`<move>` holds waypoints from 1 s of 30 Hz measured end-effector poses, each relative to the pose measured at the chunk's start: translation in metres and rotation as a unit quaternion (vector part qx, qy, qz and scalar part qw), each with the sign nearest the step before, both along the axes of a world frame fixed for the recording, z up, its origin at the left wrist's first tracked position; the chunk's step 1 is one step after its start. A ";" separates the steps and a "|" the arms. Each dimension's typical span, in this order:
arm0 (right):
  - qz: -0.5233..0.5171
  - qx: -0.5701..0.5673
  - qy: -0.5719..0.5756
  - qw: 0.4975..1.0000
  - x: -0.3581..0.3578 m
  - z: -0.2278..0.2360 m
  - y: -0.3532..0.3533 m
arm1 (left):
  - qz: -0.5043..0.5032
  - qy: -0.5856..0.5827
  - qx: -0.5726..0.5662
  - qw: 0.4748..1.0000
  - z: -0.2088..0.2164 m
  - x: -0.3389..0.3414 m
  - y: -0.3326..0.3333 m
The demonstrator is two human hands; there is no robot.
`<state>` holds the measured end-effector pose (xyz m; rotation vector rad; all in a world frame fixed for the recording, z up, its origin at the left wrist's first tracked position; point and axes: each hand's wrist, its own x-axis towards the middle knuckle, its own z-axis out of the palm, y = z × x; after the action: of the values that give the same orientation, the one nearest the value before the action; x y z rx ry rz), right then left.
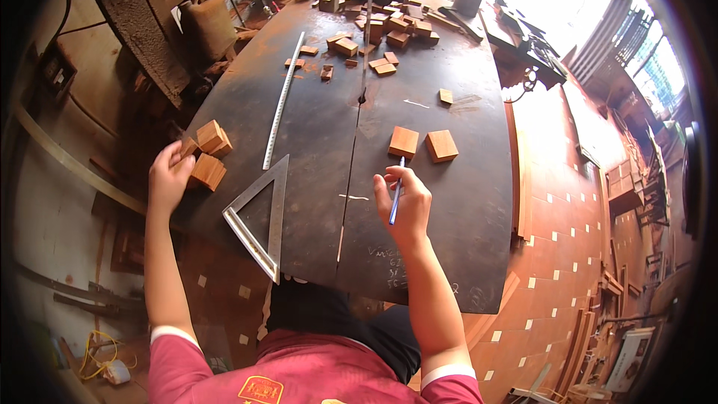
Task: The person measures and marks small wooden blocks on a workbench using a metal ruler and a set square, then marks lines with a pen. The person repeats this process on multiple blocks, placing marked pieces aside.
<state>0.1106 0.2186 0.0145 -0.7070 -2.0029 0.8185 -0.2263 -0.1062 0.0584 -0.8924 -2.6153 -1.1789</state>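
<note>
My right hand [406, 206] grips a blue-and-white pen [396, 198], its upper end pointing away from me. Just beyond it lie a square wooden block [404, 141] and a second square block [442, 147] beside it. At the table's left edge my left hand [169, 179] has its fingers closed around a small wooden block [190, 147]. Right by those fingers are a stack of blocks [212, 136] and a single block [208, 172]. A metal set square [278, 213] rests between my arms, with a white ruler [283, 105] lying lengthwise beyond it.
The dark table [314, 172] has a slot running from its near edge to a thin upright blade [366, 52]. Behind and around the blade lies a heap of wooden blocks [396, 26]. A small offcut [446, 96] lies at the right. Long boards [521, 179] stand along the right side.
</note>
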 end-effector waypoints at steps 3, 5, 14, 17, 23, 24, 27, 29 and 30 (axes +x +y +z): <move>-0.076 0.054 -0.026 0.995 0.003 -0.002 0.011 | 0.029 -0.007 -0.020 0.999 0.025 0.090 -0.011; -0.105 0.074 -0.070 0.989 0.004 0.001 0.018 | 0.022 -0.012 0.011 1.000 0.016 0.122 -0.029; -0.173 0.113 -0.251 0.946 -0.047 0.007 0.049 | 0.038 -0.044 -0.035 0.998 -0.047 0.180 -0.082; -0.217 0.094 -0.297 0.925 -0.055 0.002 0.064 | 0.029 -0.054 -0.028 0.998 -0.053 0.192 -0.071; -0.164 0.093 -0.193 0.963 -0.062 -0.018 0.072 | -0.013 -0.043 -0.004 0.999 -0.061 0.213 -0.062; -0.125 0.067 -0.148 0.979 -0.058 -0.013 0.064 | -0.030 -0.031 -0.003 0.999 -0.064 0.217 -0.065; -0.023 0.103 -0.059 0.993 -0.036 -0.003 0.041 | -0.028 -0.038 -0.008 0.999 -0.072 0.219 -0.070; 0.051 0.078 -0.033 0.995 -0.029 0.013 0.014 | 0.004 -0.057 -0.020 0.998 -0.073 0.215 -0.073; 0.089 0.095 -0.017 0.991 -0.027 0.012 0.004 | 0.014 -0.050 -0.018 0.998 -0.072 0.213 -0.070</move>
<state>0.0832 0.2226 0.0267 -0.4406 -2.1631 0.7085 -0.0132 -0.1764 -0.0137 -0.8198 -2.7267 -1.2028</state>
